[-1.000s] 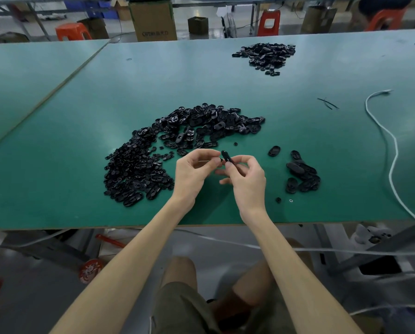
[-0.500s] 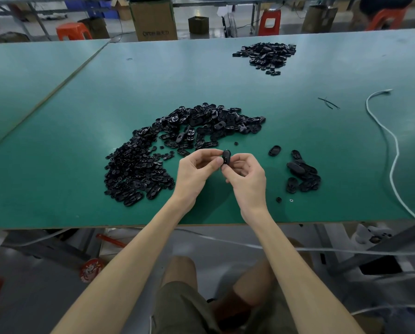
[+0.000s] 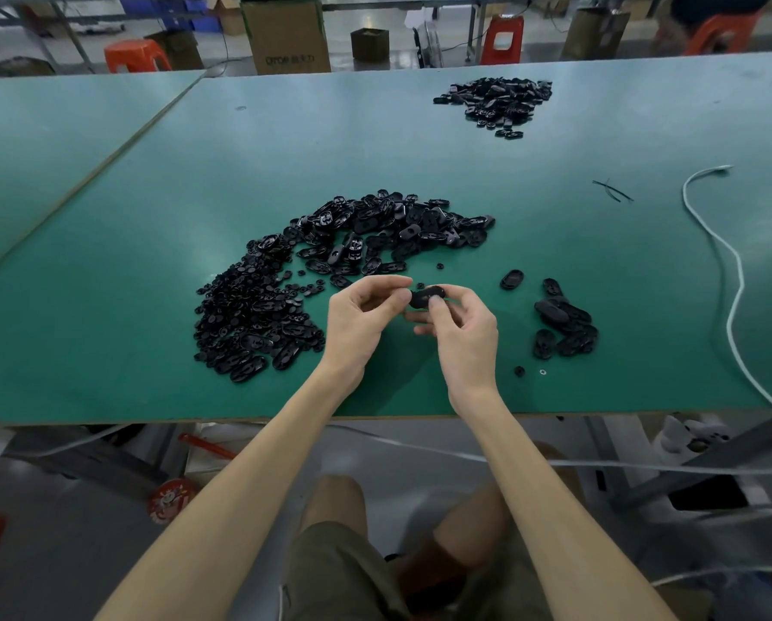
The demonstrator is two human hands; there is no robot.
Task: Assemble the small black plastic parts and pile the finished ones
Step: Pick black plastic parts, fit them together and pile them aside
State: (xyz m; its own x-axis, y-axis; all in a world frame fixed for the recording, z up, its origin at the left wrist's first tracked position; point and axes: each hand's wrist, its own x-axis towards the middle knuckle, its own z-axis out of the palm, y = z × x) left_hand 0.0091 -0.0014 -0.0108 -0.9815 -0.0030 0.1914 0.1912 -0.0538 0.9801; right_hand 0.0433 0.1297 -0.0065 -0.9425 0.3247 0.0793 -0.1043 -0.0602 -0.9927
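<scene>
In the head view, my left hand (image 3: 364,318) and my right hand (image 3: 462,331) pinch one black oval part (image 3: 425,296) over the green table (image 3: 151,244). It sits between the big heap (image 3: 285,289) (my left side) and the small pile (image 3: 563,324). The left fingertips are partly hidden, so their grip is only probable.

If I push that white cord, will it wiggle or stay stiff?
Probably wiggle: the white cord lies in loose curves and droops over the edge of the table, so it looks floppy. It's thin, so likely light too.
</scene>
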